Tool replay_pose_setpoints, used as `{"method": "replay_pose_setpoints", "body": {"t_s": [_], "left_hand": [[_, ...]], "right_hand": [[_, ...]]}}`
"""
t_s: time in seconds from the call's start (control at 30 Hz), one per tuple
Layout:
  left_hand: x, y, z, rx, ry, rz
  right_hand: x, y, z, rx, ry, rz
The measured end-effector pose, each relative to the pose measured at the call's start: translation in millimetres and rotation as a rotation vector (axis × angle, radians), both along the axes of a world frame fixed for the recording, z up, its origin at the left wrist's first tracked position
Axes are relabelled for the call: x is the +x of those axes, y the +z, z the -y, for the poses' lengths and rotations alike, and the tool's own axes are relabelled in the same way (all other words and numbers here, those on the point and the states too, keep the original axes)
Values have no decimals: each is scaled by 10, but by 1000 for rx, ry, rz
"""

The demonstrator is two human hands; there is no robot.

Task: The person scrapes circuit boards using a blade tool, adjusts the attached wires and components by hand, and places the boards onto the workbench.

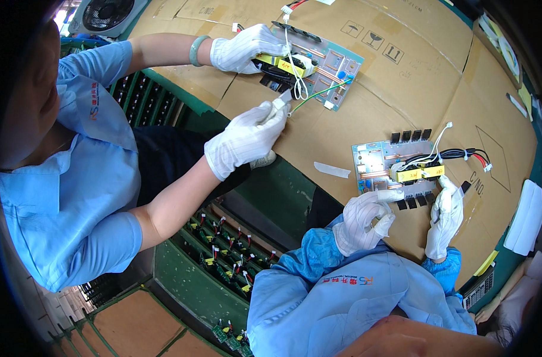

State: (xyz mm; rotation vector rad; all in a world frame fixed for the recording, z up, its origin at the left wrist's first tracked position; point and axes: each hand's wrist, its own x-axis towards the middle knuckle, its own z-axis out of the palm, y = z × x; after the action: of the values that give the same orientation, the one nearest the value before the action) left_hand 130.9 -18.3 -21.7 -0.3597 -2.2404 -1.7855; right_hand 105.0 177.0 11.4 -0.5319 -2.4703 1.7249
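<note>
A circuit board [371,156] with black upright components along two edges, yellow-wrapped transformers [409,175] and a bundle of black, red and white wires [461,153] lies on the cardboard. At its near left corner is my white-gloved left hand [364,221], curled, with thumb and forefinger apart and the forefinger by the board's edge. My right hand [446,215], gloved too, reaches the near right corner with thumb and fingers apart, its thumb near a transformer. A small black piece [465,187] shows beside its fingertips; whether they touch it I cannot tell.
At left a co-worker's gloved hands [247,140] handle a white connector at a second circuit board [342,56]. A white strip [332,170] lies between the boards. Green racks of small boards [223,253] stand below the table edge. White paper [524,217] lies at the right.
</note>
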Motion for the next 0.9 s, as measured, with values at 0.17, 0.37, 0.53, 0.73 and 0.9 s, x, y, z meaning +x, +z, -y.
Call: {"method": "replay_pose_setpoints", "body": {"t_s": [0.17,0.37,0.53,0.73,0.9], "left_hand": [[-6,-10,7,11,-10,3],[3,-38,-9,22,-8,3],[-12,-19,3,20,-13,-22],[4,-31,-5,2,2,-24],[12,-37,0,-8,5,-28]], "right_hand": [[-3,22,14,12,6,-3],[6,12,1,-18,5,11],[2,-11,1,6,9,-16],[9,-19,-21,18,19,-11],[8,9,6,4,6,3]]}}
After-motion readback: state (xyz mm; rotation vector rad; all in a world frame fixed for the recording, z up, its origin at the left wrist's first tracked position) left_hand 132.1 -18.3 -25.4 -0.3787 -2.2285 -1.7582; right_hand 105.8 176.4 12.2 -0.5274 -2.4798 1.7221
